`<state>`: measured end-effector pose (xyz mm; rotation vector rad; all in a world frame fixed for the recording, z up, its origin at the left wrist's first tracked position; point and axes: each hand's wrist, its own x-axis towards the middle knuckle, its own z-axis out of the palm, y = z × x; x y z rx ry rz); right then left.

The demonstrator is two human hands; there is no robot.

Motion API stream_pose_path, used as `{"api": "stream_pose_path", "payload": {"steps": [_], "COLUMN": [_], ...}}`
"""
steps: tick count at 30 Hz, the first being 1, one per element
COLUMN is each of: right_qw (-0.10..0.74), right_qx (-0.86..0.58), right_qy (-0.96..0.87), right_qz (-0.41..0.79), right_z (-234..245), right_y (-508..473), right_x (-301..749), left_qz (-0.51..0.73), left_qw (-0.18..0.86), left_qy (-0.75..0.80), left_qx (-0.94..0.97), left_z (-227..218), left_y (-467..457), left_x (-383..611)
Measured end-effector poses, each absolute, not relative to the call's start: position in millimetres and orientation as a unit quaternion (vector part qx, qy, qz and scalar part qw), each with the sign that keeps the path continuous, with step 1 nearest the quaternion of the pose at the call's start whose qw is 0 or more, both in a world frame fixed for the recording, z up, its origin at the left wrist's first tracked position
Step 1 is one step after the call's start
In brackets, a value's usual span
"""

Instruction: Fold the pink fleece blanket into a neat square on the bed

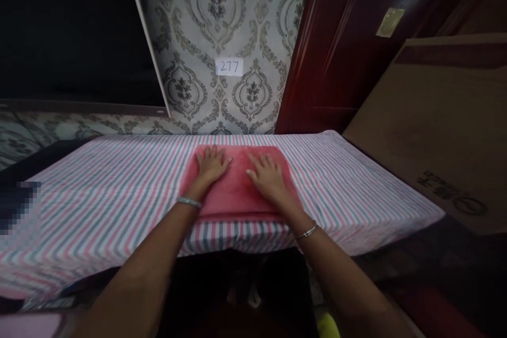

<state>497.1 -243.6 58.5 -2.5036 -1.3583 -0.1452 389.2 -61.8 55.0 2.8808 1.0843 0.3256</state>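
Pink folded cloth beneath left hand, right hand (palms down); each grip spread wide

Pink cloth on striped tablecloth

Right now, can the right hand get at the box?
Probably yes: the right hand lies spread on the pink cloth, and only striped tablecloth shows between it and the box. It may take a lean to the right.

Patterned wallpaper and a large television (dark) suggest a home.
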Motion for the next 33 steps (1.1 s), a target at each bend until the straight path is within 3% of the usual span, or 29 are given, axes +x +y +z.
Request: {"api": "stream_pose_path", "payload": {"steps": [5,14,20,24,29,33], "right_qw": [0.151,0.124,0.295,0.397,0.439,0.431], "right_qx": [-0.843,-0.867,-0.866,-0.813,-0.804,-0.817], "right_qy": [-0.514,-0.479,-0.395,-0.419,-0.395,-0.378], "right_qz": [-0.045,-0.055,-0.083,-0.078,-0.074,-0.059], "right_z": [27,15,-26,-47,-50,-45], "right_y": [-239,-289,-344,-356,-352,-352], "right_x": [456,492,519,528,526,523], "left_qz": [0.101,0.108,0.096,0.171,0.273,0.298], "left_qw": [-0.021,0.0,0.025,0.042,0.208,0.278], "left_qy": [0.279,0.28,0.258,0.325,0.387,0.412], "left_qx": [0.955,0.954,0.961,0.929,0.856,0.815], "left_z": [42,30,40,29,2,-5], "left_y": [-88,-92,-89,-81,-76,-78], "left_x": [364,359,341,301,257,246]}}
